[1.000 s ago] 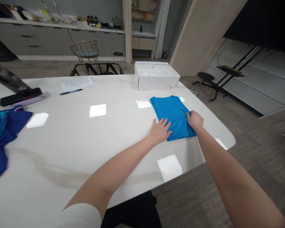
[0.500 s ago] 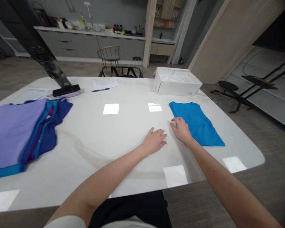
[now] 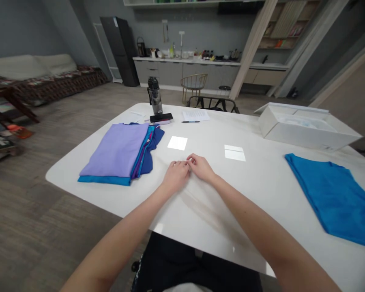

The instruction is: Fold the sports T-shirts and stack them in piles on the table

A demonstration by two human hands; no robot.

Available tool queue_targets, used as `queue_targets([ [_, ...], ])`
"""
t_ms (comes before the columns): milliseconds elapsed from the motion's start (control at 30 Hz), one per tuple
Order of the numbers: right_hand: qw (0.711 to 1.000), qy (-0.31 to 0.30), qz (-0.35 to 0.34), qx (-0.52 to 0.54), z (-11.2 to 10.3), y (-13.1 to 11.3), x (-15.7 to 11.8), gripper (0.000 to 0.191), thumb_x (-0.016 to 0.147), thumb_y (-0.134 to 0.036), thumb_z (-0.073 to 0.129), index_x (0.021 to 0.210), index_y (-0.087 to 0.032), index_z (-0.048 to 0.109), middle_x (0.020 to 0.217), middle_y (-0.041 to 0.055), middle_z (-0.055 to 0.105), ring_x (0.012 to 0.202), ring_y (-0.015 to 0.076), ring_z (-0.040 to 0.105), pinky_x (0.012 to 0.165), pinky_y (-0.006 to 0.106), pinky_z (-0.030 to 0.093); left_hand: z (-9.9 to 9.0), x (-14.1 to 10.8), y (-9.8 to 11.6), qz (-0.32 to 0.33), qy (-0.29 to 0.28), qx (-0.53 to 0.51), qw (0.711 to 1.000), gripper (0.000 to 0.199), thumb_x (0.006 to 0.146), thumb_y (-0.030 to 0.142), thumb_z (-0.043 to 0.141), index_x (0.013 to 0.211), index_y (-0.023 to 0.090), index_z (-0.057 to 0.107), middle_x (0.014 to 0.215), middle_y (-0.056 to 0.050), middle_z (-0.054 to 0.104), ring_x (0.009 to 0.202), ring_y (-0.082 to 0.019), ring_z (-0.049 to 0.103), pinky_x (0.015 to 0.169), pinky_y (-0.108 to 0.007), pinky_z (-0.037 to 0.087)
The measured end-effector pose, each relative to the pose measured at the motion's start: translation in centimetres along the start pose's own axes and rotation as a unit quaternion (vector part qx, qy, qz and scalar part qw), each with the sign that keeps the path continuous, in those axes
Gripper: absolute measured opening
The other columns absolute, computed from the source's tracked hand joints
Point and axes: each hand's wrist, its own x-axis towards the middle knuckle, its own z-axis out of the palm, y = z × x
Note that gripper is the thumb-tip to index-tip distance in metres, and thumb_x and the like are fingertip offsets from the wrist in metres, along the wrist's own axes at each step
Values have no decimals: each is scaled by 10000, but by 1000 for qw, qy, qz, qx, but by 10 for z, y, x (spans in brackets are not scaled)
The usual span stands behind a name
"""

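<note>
Over the middle of the white table [image 3: 200,140], my left hand [image 3: 177,175] and my right hand [image 3: 200,167] meet, with their fingers touching. The fingers of both are drawn in, and I see no object between them. Left of my hands lies a stack of folded cloth [image 3: 117,148], lavender on top, with blue, teal and purple layers beneath. Far to the right a folded blue cloth [image 3: 337,194] lies flat, apart from both hands.
An open white box [image 3: 298,136] stands at the back right. Toward the far left edge are a dark water bottle [image 3: 155,97], a black case [image 3: 161,117], papers [image 3: 197,115] and a pen [image 3: 190,121]. A black chair [image 3: 214,103] stands behind the table.
My view has swung left. Both hands have moved from beside the blue cloth toward the lavender stack and come together, their spread fingers now curled in. The blue cloth stays on the table.
</note>
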Motion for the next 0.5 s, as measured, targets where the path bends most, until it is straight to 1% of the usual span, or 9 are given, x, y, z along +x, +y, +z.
queue_targets([
  [67,999,-24,-25,0,31,-33,31,134,971,-278,589,1043,-240,695,851,-6,722,762,159,643,765,271,471,-17,-15,-42,-58,17,26,998,305,1012,200,443,1186,194,693,1216,-113,706,1152,-273,627,1023,-452,431],
  [133,999,-34,-43,-3,59,-65,58,151,978,-280,589,1068,-234,701,882,7,729,793,169,652,793,281,478,-36,-31,-83,-132,39,40,990,309,1014,223,442,1195,217,692,1261,-106,691,1178,-272,613,1051,-447,407],
  [233,996,-43,-72,-11,94,-106,87,176,1000,-319,576,1089,-234,703,918,17,727,840,185,655,825,296,481,-58,-54,-142,-263,81,57,960,338,1019,247,422,1258,239,663,1331,-109,653,1231,-279,586,1079,-445,387],
  [300,995,-45,-89,-27,112,-127,101,180,1006,-330,574,1097,-239,700,952,24,721,886,194,651,841,300,478,-65,-68,-176,-337,97,69,934,375,1010,267,441,1341,224,611,1357,-131,628,1236,-303,576,1057,-458,405],
  [367,993,-40,-104,-48,126,-142,111,184,1012,-331,573,1115,-241,695,1015,41,712,947,204,643,858,303,476,-66,-78,-200,-387,99,77,913,405,1002,300,467,1381,205,575,1356,-153,617,1231,-330,570,1023,-469,429],
  [400,991,-36,-111,-59,131,-148,114,190,1017,-335,570,1127,-241,693,1055,53,706,982,210,637,872,307,475,-66,-82,-209,-401,98,79,908,404,1002,316,474,1377,201,572,1348,-158,616,1231,-337,567,1008,-469,439],
  [500,987,-34,-129,-94,146,-161,125,234,1035,-367,556,1189,-245,683,1166,86,679,1083,241,609,922,345,467,-62,-85,-222,-405,97,79,906,325,1018,317,453,1283,213,609,1280,-144,638,1197,-326,579,957,-442,461],
])
